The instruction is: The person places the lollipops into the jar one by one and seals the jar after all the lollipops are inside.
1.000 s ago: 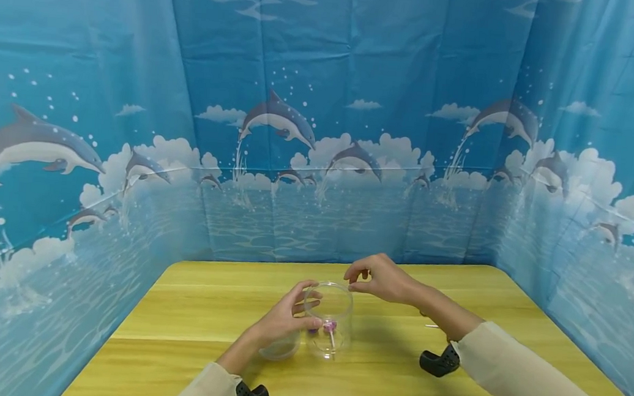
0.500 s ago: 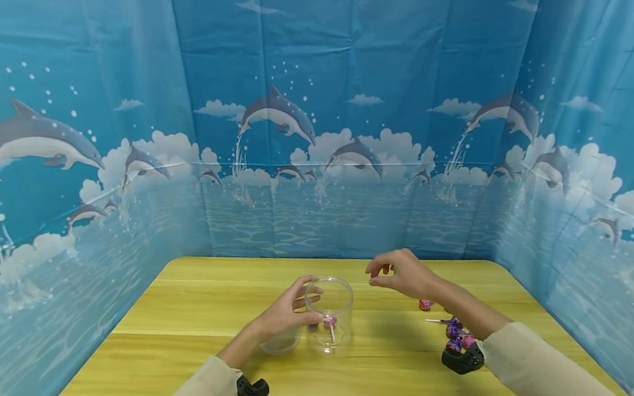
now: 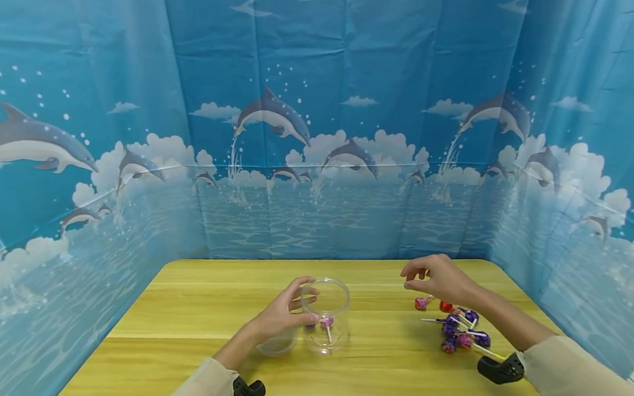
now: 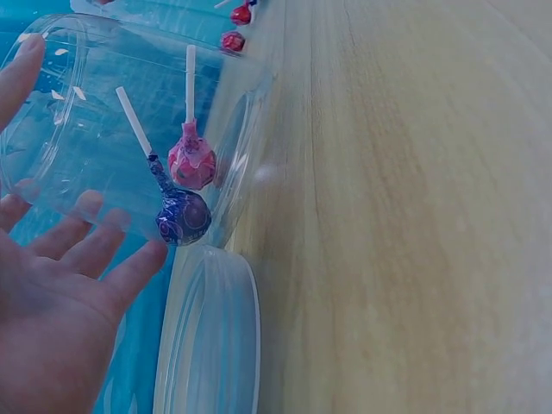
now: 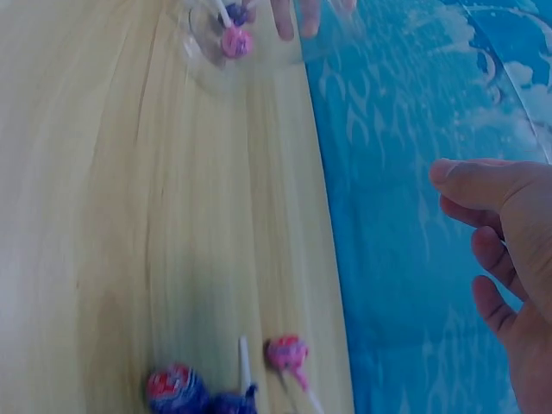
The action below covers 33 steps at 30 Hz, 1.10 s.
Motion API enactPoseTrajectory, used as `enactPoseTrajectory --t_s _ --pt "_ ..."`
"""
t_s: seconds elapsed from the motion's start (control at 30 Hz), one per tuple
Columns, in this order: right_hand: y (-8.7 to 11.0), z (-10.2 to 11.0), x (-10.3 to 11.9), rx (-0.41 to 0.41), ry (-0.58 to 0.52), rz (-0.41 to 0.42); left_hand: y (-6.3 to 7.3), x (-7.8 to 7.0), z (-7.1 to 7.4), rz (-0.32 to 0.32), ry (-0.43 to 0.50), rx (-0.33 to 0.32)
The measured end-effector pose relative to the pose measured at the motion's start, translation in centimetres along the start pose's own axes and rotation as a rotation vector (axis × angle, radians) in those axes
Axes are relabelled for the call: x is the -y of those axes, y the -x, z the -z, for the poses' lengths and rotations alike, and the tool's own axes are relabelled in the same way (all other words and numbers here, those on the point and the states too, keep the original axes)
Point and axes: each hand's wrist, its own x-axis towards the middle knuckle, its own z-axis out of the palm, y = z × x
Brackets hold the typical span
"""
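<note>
Bench [image 3: 176, 311] is yellow wood grain, dolphin curtain [image 3: 270, 231] right behind it. Over on the left there's a clear round thing [image 3: 278, 346] partly behind my left grip [image 3: 285, 313], can't tell if it's a lid. That grip's wrapped round a clear jar [image 3: 340, 313], thumb on the near side, fingers round the far left side. Jar's standing upright, a purple lollipop [image 4: 183, 217] and a pink lollipop [image 3: 327, 322] down at the bottom. Going right, my right grip [image 3: 437, 279] hovers over the bench, fingers loosely bent, nothing in it. Near it I've got another pink lollipop [image 3: 420, 303] and a red lollipop [image 3: 445, 306], then a messy pile of mostly purple lollipops [image 3: 449, 328], sticks crossing every which way, one running out toward the black band [image 3: 500, 369] on my right wrist.
</note>
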Motion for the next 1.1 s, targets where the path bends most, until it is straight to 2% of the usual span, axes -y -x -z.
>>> enactPoseTrajectory --t_s 0.33,0.83,1.1 --pt "3.0 0.7 -1.9 -0.004 0.015 -0.062 0.0 0.2 0.1 0.013 0.025 0.001" --pt "7.5 0.7 -4.7 -0.063 0.027 -0.050 -0.1 -0.2 -0.2 0.006 0.040 -0.021" --pt "10.9 0.0 -6.5 -0.098 0.046 -0.030 0.0 -0.3 -0.3 0.020 0.031 -0.027"
